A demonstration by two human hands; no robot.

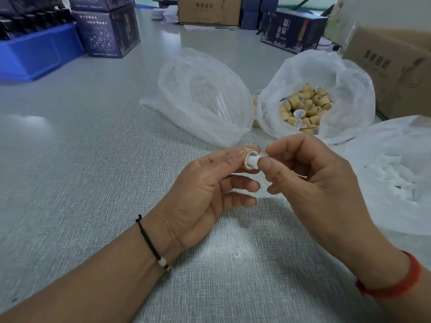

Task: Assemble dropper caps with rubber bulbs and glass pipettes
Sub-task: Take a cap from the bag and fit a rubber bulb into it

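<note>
While the left hand [205, 183] pinches a tan cap [247, 157] above the grey table [93, 159], the right hand [310, 178] pinches a white bulb [254, 161] poking into it; bags [200, 96] and boxes [109, 31] sit behind.

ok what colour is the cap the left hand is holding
Tan, bamboo-like, on the cap; the rubber bulb pushed into it is white. Head view, the only one.

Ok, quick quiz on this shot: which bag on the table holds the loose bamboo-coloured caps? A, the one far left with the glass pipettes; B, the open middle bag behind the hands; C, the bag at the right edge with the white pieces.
B: the tan caps lie piled in the open middle bag, just beyond the right hand.
</note>
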